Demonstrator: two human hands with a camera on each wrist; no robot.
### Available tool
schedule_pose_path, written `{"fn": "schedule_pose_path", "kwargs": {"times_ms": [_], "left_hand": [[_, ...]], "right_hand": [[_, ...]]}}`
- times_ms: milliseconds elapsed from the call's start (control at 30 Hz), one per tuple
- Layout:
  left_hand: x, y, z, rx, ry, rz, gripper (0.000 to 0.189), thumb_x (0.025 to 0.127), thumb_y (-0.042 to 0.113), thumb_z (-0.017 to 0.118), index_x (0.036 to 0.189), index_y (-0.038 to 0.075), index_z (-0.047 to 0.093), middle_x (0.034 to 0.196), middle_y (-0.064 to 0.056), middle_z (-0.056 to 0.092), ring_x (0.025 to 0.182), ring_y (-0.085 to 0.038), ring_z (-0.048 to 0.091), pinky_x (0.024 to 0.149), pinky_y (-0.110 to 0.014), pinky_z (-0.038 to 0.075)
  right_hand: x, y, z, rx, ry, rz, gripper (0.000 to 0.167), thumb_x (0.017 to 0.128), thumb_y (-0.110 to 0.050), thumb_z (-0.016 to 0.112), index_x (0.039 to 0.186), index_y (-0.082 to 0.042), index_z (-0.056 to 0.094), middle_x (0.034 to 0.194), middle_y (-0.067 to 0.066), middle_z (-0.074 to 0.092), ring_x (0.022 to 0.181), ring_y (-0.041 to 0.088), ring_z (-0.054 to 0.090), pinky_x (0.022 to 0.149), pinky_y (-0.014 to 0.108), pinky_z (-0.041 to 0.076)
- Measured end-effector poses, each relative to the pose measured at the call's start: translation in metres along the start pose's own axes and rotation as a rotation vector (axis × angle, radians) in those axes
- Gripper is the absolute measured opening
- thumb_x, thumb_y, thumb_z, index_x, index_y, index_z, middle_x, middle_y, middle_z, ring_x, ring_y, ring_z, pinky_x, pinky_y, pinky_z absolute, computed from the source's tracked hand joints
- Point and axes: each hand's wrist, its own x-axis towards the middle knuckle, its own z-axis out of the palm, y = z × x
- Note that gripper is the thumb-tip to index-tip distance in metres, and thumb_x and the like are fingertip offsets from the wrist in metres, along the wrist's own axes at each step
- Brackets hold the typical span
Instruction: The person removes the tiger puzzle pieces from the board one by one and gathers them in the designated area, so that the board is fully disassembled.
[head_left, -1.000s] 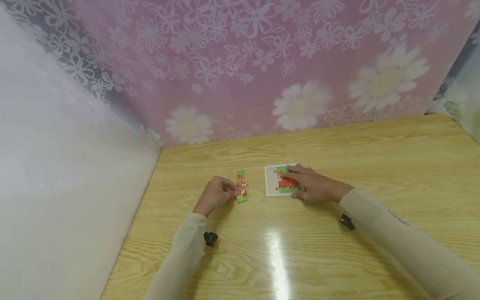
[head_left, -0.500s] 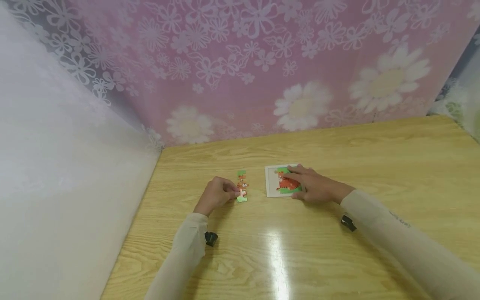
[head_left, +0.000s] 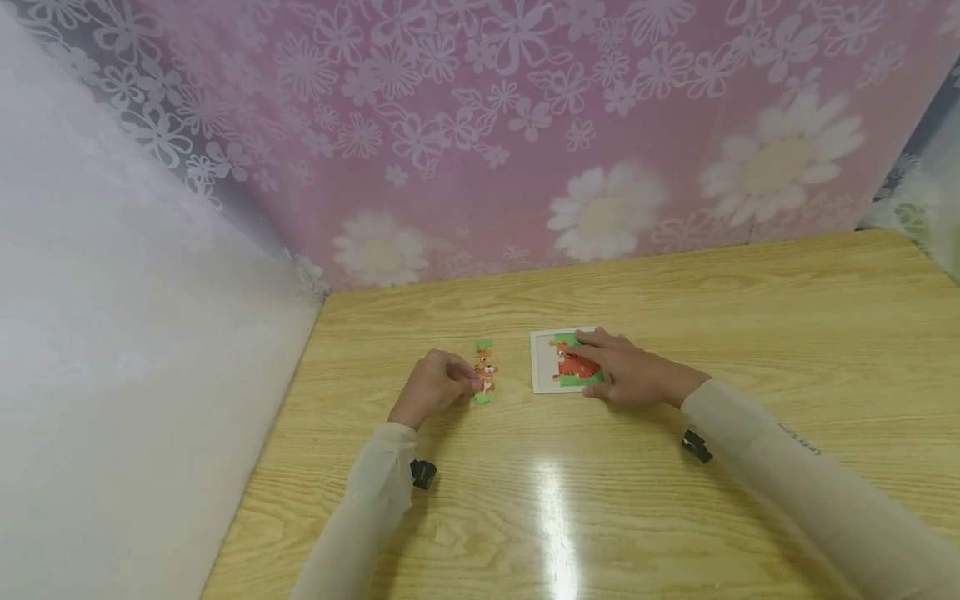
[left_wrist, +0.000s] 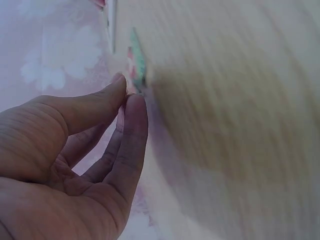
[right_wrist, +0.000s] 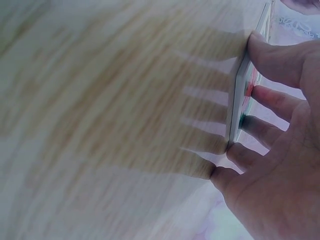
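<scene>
The pieces (head_left: 486, 369) lay in a column on the worktop (head_left: 465, 508), left of the tray (head_left: 546, 367) and apart from it. The left grip (head_left: 435, 385) was narrow, thumb and finger pinching the column's left edge. The right grip (head_left: 633, 367) spread wide over the tray's right side, touching the part-filled picture (head_left: 576, 367). Pulling from that one edge could have split the column; uneven right-hand pressure might have shifted the tray.
</scene>
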Motion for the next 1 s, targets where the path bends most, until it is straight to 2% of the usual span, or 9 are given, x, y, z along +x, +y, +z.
{"fn": "schedule_pose_path", "kwargs": {"times_ms": [167,333,467,600,767,1000], "left_hand": [[0.008,0.014,0.003,-0.011,0.017,0.078,0.007,0.090,0.014,0.079,0.093,0.008,0.079,0.086,-0.002,0.073,0.077,-0.018,0.068,0.071,-0.035,0.057],[0.020,0.035,0.016,0.010,-0.002,0.122,0.008,0.093,0.015,0.076,0.096,0.008,0.078,0.093,-0.003,0.073,0.086,-0.017,0.067,0.081,-0.039,0.056],[0.029,0.049,0.028,0.036,-0.012,0.119,0.010,0.095,0.016,0.074,0.101,0.009,0.078,0.097,-0.004,0.073,0.087,-0.018,0.067,0.077,-0.037,0.056],[0.039,0.058,0.039,0.067,-0.009,0.133,0.012,0.095,0.016,0.074,0.103,0.009,0.078,0.099,-0.004,0.074,0.088,-0.017,0.067,0.075,-0.033,0.056],[0.050,0.068,0.050,0.058,0.019,0.114,0.014,0.095,0.018,0.074,0.105,0.009,0.078,0.096,-0.003,0.072,0.086,-0.016,0.065,0.072,-0.030,0.055],[0.060,0.077,0.061,0.058,0.049,0.093,0.017,0.094,0.017,0.075,0.107,0.007,0.078,0.096,-0.005,0.073,0.084,-0.016,0.065,0.072,-0.030,0.054]], "right_hand": [[0.000,0.001,0.000,-0.009,0.007,0.000,0.066,0.099,-0.021,0.067,0.154,-0.001,0.038,0.162,0.027,0.021,0.148,0.055,0.009,0.115,0.069,0.010],[-0.001,0.001,0.000,-0.014,0.023,0.007,0.064,0.098,-0.021,0.068,0.153,-0.001,0.041,0.161,0.028,0.023,0.147,0.055,0.011,0.115,0.070,0.011],[0.000,0.001,0.002,-0.005,0.040,0.007,0.063,0.097,-0.021,0.070,0.151,-0.001,0.045,0.161,0.029,0.025,0.147,0.055,0.012,0.114,0.070,0.013],[-0.001,0.002,0.003,-0.024,0.045,0.029,0.062,0.097,-0.025,0.071,0.150,-0.003,0.048,0.161,0.028,0.024,0.148,0.053,0.014,0.114,0.067,0.021],[-0.005,0.006,0.002,-0.063,0.050,0.030,0.060,0.097,-0.028,0.071,0.148,-0.005,0.052,0.160,0.028,0.027,0.147,0.051,0.022,0.111,0.064,0.031],[-0.007,0.009,-0.001,-0.042,0.047,0.016,0.057,0.098,-0.027,0.070,0.146,-0.004,0.053,0.159,0.029,0.029,0.146,0.050,0.024,0.111,0.065,0.032]]}}
